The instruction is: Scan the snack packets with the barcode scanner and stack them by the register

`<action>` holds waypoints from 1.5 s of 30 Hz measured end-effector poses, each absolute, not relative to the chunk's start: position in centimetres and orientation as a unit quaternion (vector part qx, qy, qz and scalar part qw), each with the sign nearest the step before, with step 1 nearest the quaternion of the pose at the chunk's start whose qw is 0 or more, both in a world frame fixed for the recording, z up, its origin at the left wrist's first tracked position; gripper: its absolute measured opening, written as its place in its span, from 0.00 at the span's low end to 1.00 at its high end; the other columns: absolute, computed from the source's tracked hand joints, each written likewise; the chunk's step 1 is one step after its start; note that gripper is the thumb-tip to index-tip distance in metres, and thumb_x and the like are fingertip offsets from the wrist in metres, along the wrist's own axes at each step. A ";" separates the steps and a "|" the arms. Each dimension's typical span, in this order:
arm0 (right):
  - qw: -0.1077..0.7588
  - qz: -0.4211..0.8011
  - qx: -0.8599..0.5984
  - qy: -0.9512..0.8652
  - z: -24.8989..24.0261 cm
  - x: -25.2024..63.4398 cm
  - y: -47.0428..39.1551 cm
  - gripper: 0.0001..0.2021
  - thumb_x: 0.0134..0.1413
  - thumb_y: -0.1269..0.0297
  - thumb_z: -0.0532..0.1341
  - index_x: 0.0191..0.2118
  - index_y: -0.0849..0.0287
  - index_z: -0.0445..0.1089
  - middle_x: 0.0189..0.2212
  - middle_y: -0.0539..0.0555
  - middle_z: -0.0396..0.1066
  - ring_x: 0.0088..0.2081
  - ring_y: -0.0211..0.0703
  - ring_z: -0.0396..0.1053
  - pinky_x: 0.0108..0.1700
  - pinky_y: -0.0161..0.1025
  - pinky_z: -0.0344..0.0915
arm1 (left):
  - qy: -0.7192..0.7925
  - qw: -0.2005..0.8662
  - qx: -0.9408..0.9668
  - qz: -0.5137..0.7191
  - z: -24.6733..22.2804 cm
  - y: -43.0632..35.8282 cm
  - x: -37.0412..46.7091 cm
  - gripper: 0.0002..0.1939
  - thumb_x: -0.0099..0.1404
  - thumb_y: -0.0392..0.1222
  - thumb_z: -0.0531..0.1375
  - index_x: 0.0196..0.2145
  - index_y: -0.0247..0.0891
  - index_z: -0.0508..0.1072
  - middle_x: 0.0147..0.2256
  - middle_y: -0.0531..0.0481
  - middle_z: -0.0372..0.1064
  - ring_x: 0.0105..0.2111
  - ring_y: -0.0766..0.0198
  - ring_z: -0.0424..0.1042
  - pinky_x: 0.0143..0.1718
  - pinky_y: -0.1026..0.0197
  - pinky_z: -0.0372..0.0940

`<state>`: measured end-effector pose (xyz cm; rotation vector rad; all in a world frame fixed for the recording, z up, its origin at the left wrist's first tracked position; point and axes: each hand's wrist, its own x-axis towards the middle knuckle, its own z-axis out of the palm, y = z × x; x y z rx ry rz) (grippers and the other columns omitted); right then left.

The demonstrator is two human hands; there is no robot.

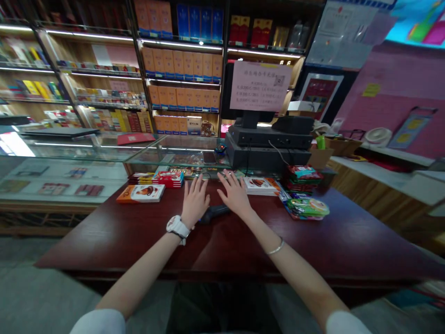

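Observation:
Both of my hands reach over a dark red wooden counter, fingers spread and holding nothing. My left hand, with a white watch on its wrist, is just left of a black handheld scanner. My right hand is at the scanner's right end, partly covering it; whether either hand touches it I cannot tell. Right of that hand lies a stack of white and orange boxes. Farther left are a similar white and orange box and a stack of red packets.
Colourful snack packets and a pile of red packets sit at the right. Behind the counter stand a glass display case and a black register with a paper sign. Shelves of orange boxes line the back.

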<state>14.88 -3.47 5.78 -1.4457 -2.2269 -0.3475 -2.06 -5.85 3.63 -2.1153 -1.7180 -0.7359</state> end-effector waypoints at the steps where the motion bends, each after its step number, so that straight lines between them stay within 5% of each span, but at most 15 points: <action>1: 0.231 -0.126 -0.519 -0.813 5.8 13.9 -3.7 0.29 0.65 0.57 0.50 0.70 0.50 0.46 0.71 0.51 0.43 0.70 0.52 0.43 0.68 0.57 0.38 | -0.608 0.161 -0.734 -0.257 3.4 -6.0 -3.1 0.28 0.67 0.42 0.51 0.64 0.40 0.58 0.69 0.45 0.47 0.68 0.50 0.48 0.69 0.41 0.40; 22: 0.203 0.003 -0.415 -0.887 2.6 -5.3 -5.1 0.29 0.63 0.60 0.54 0.68 0.56 0.51 0.69 0.61 0.47 0.66 0.55 0.51 0.65 0.52 0.50 | -0.762 0.188 -0.571 -0.241 1.0 -7.1 -21.3 0.23 0.66 0.39 0.50 0.57 0.36 0.66 0.64 0.40 0.57 0.65 0.52 0.55 0.67 0.40 0.43; 29: 0.156 0.064 -0.486 -0.857 -0.2 -10.0 -3.5 0.34 0.63 0.55 0.55 0.70 0.50 0.42 0.71 0.65 0.35 0.67 0.67 0.47 0.61 0.61 0.52 | -0.813 0.156 -0.493 -0.269 -1.5 -5.8 -23.5 0.26 0.64 0.40 0.50 0.59 0.32 0.65 0.65 0.36 0.55 0.65 0.49 0.55 0.66 0.40 0.47; 38: 0.106 0.066 -0.514 -0.849 -2.9 -12.0 -2.3 0.34 0.65 0.47 0.49 0.71 0.53 0.41 0.69 0.69 0.42 0.67 0.66 0.48 0.64 0.58 0.44 | -0.889 0.056 -0.375 -0.258 -2.3 -4.8 -25.9 0.28 0.65 0.48 0.53 0.62 0.39 0.62 0.66 0.34 0.50 0.66 0.43 0.52 0.63 0.41 0.52; 45: 0.080 0.069 -0.500 -0.860 -3.0 -12.0 -2.1 0.34 0.66 0.46 0.47 0.71 0.55 0.40 0.68 0.68 0.47 0.68 0.63 0.46 0.65 0.58 0.39 | -0.887 0.017 -0.389 -0.249 -2.3 -4.9 -26.4 0.27 0.68 0.51 0.50 0.62 0.41 0.63 0.61 0.36 0.61 0.65 0.49 0.54 0.65 0.42 0.46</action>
